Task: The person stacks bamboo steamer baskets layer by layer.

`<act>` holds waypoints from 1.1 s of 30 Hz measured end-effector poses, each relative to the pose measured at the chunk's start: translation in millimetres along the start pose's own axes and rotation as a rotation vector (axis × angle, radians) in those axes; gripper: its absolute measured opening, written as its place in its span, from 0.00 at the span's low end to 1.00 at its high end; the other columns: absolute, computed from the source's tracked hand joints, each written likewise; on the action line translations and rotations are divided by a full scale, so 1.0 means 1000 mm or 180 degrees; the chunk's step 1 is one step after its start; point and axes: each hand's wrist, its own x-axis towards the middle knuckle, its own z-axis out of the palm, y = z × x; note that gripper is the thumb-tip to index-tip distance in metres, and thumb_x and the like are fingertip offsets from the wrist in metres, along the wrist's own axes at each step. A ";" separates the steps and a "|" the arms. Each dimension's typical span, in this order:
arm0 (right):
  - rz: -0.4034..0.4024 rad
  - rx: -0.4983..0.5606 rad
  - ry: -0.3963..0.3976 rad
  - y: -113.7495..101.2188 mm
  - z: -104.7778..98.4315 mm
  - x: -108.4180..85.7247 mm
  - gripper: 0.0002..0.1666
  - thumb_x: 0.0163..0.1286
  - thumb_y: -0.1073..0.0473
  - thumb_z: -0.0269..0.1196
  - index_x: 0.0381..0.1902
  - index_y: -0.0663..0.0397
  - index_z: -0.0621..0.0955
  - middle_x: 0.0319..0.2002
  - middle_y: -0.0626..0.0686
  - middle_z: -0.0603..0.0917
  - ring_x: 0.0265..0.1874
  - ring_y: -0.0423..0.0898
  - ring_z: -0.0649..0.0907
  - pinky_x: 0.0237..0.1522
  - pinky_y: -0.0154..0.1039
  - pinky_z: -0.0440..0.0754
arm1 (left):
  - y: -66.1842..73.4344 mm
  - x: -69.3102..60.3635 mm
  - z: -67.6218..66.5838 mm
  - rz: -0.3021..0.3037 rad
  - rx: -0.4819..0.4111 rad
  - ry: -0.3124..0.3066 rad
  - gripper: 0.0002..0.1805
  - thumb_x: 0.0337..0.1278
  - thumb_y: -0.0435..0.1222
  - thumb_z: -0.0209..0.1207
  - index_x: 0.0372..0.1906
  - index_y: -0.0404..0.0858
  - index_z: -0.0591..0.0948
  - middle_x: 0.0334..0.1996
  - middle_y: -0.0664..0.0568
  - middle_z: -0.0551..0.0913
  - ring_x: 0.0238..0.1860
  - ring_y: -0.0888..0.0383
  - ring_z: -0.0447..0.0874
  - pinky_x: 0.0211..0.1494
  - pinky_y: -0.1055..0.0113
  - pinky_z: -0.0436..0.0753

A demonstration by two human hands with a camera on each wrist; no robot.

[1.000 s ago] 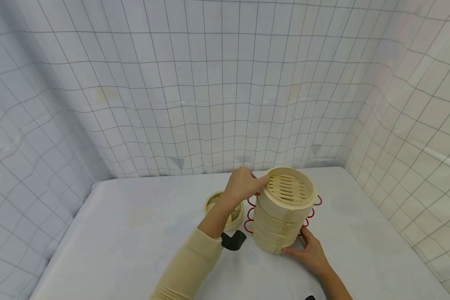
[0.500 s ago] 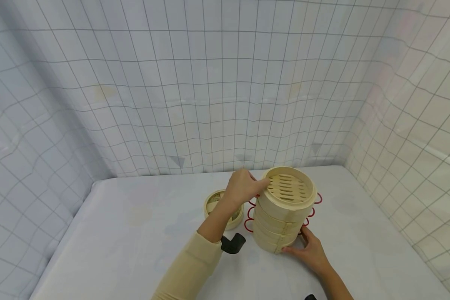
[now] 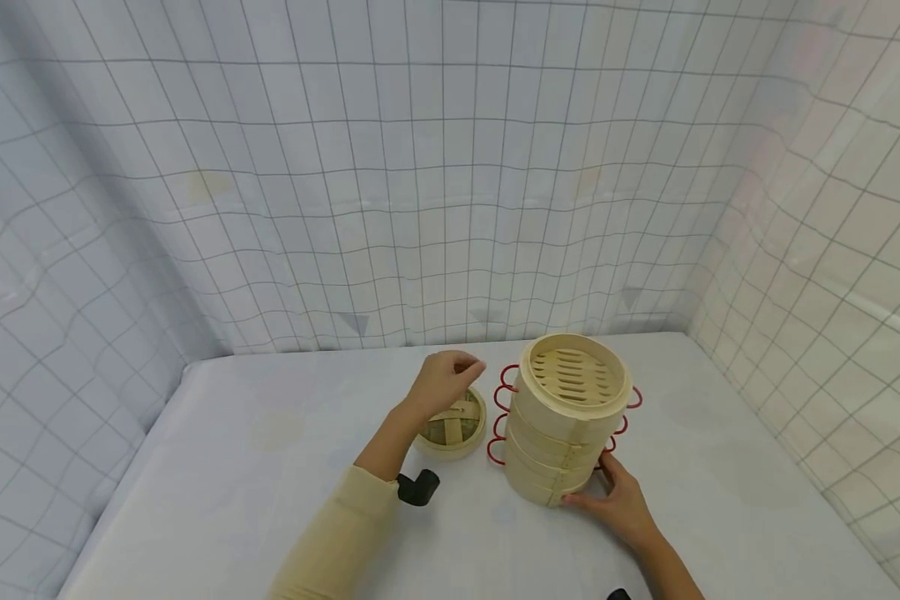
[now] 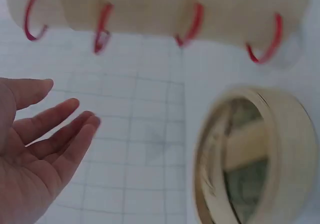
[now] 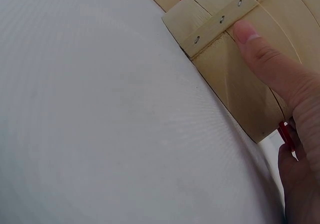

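Note:
A stack of bamboo steamer baskets [image 3: 547, 450] stands on the table in the head view, its slatted top tier uncovered. Red loops [image 4: 194, 25] stick out from its sides. My right hand [image 3: 621, 504] grips the lowest basket at the front right; in the right wrist view its thumb [image 5: 267, 59] presses on the wall while the other fingers are partly hidden behind. Apart from the stack, my left hand [image 3: 442, 383] hovers above a round bamboo steamer lid [image 3: 453, 429] with crossed strips. Its fingers [image 4: 52, 121] are loosely extended around nothing in the left wrist view.
White cloth covers the table [image 3: 285, 467]. A gridded white curtain [image 3: 390, 208] hangs behind the table and along both sides. The steamer lid lies just left of the stack.
My left hand has let go of the top basket's rim and moved left, over the lid. The right hand and the stack have stayed in place.

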 end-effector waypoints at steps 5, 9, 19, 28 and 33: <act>-0.0056 -0.0025 0.0012 0.005 0.001 0.000 0.44 0.34 0.66 0.78 0.53 0.65 0.73 0.47 0.55 0.78 0.47 0.33 0.74 0.50 0.22 0.66 | -0.042 -0.010 0.001 0.0274 0.0776 -0.0110 0.10 0.57 0.31 0.58 0.42 0.30 0.81 0.39 0.45 0.79 0.43 0.50 0.77 0.47 0.58 0.75; -0.0033 -0.0065 0.0003 0.025 0.003 0.000 0.45 0.34 0.63 0.79 0.54 0.61 0.73 0.47 0.51 0.78 0.47 0.35 0.74 0.50 0.21 0.65 | -0.058 -0.015 0.004 0.0304 0.1032 -0.0334 0.09 0.56 0.31 0.59 0.41 0.30 0.81 0.35 0.46 0.78 0.41 0.51 0.77 0.45 0.58 0.76; 0.0047 0.0054 -0.0067 0.037 0.003 0.001 0.46 0.35 0.57 0.79 0.55 0.56 0.72 0.49 0.50 0.78 0.49 0.36 0.73 0.51 0.21 0.63 | -0.077 -0.018 0.009 0.0444 0.1173 -0.0357 0.03 0.53 0.30 0.61 0.34 0.34 0.80 0.30 0.50 0.76 0.35 0.54 0.76 0.41 0.62 0.76; 0.0051 0.0100 -0.0070 0.035 0.003 0.001 0.47 0.35 0.58 0.79 0.56 0.57 0.72 0.50 0.51 0.77 0.50 0.36 0.73 0.51 0.21 0.63 | -0.084 -0.017 0.012 0.0663 0.1279 -0.0284 0.03 0.53 0.30 0.60 0.32 0.33 0.79 0.29 0.51 0.75 0.34 0.55 0.74 0.39 0.63 0.76; 0.0094 0.0113 -0.0077 0.034 0.003 0.000 0.48 0.35 0.58 0.79 0.57 0.57 0.71 0.51 0.51 0.77 0.51 0.35 0.72 0.52 0.21 0.62 | -0.089 -0.016 0.012 0.0732 0.1324 -0.0245 0.03 0.55 0.30 0.59 0.31 0.33 0.78 0.29 0.51 0.75 0.34 0.56 0.74 0.39 0.64 0.76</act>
